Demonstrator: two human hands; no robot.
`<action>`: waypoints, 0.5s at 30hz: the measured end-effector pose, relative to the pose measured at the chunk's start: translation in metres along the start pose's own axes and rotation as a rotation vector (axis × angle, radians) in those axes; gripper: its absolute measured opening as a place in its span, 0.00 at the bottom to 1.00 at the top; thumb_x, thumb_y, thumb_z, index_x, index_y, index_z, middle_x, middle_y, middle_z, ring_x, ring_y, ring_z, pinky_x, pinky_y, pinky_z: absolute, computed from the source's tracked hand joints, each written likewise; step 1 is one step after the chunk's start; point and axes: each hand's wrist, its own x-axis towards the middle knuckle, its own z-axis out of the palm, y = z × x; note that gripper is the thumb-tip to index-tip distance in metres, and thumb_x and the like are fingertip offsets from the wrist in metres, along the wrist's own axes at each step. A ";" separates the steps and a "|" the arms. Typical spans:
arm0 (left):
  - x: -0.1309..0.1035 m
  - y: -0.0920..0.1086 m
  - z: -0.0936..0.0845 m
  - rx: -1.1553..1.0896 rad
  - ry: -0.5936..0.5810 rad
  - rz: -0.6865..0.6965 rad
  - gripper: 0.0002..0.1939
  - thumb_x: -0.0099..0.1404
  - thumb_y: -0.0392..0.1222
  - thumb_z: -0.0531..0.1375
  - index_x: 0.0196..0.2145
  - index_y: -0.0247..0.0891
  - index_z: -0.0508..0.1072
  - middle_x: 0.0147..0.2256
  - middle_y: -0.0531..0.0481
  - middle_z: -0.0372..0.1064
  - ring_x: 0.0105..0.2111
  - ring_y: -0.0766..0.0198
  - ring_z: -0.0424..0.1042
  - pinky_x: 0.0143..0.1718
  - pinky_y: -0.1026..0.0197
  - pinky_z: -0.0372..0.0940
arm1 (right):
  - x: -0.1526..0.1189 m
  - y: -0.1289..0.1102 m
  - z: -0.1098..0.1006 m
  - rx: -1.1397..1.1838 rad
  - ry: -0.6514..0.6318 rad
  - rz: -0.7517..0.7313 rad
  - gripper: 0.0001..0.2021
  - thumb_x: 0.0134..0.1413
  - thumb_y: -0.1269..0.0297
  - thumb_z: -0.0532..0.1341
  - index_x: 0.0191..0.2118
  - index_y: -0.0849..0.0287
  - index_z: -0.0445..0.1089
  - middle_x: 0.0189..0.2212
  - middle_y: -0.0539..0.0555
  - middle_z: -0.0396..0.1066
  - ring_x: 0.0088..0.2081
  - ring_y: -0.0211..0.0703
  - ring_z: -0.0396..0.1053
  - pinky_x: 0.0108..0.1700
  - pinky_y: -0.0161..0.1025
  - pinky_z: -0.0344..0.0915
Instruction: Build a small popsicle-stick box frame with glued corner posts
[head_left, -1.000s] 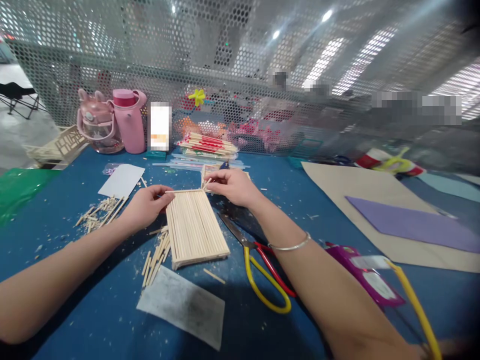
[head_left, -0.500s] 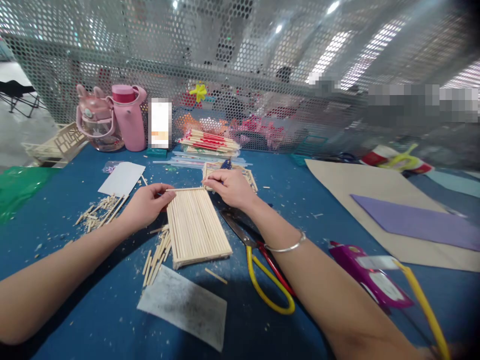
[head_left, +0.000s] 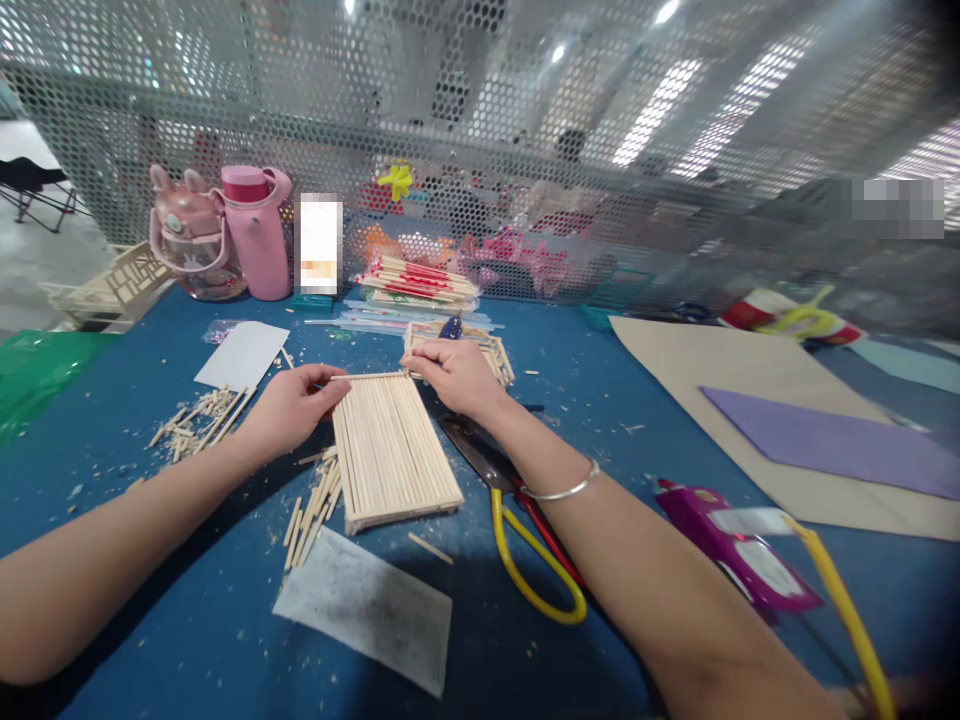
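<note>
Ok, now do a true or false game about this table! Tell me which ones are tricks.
1. The left hand is at a corner of the stick panel. True.
2. The scissors lie on the green plastic. False: the scissors lie on the blue table.
3. The purple sheet lies on the tan sheet. True.
4. The bracelet is on the left arm. False: the bracelet is on the right arm.
5. The pink bottle with ears has fallen over. False: it stands upright.
</note>
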 end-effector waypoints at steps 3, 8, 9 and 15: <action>0.001 -0.001 0.000 -0.004 -0.004 0.001 0.21 0.54 0.55 0.58 0.37 0.35 0.73 0.27 0.50 0.70 0.25 0.66 0.65 0.28 0.64 0.60 | 0.000 0.000 0.000 0.003 -0.002 0.006 0.13 0.53 0.64 0.54 0.21 0.61 0.65 0.20 0.48 0.64 0.25 0.34 0.60 0.31 0.31 0.54; 0.001 -0.001 0.000 -0.013 -0.002 -0.004 0.21 0.53 0.55 0.58 0.37 0.35 0.73 0.27 0.51 0.70 0.24 0.66 0.64 0.27 0.64 0.59 | 0.000 0.001 0.001 -0.005 -0.022 0.031 0.14 0.54 0.63 0.54 0.21 0.60 0.66 0.20 0.48 0.66 0.26 0.35 0.62 0.33 0.33 0.56; 0.001 0.000 0.000 -0.015 -0.004 -0.005 0.21 0.53 0.55 0.58 0.37 0.35 0.73 0.27 0.51 0.70 0.24 0.66 0.64 0.27 0.64 0.58 | 0.000 0.002 0.001 0.015 -0.024 0.042 0.13 0.53 0.62 0.54 0.23 0.60 0.67 0.22 0.49 0.68 0.28 0.36 0.64 0.34 0.33 0.57; -0.001 0.003 0.000 -0.026 0.007 -0.018 0.21 0.52 0.55 0.58 0.36 0.35 0.74 0.26 0.50 0.70 0.24 0.65 0.64 0.27 0.63 0.58 | -0.003 0.007 -0.008 0.122 0.105 0.028 0.28 0.50 0.68 0.55 0.59 0.55 0.53 0.49 0.59 0.64 0.41 0.42 0.65 0.35 0.37 0.63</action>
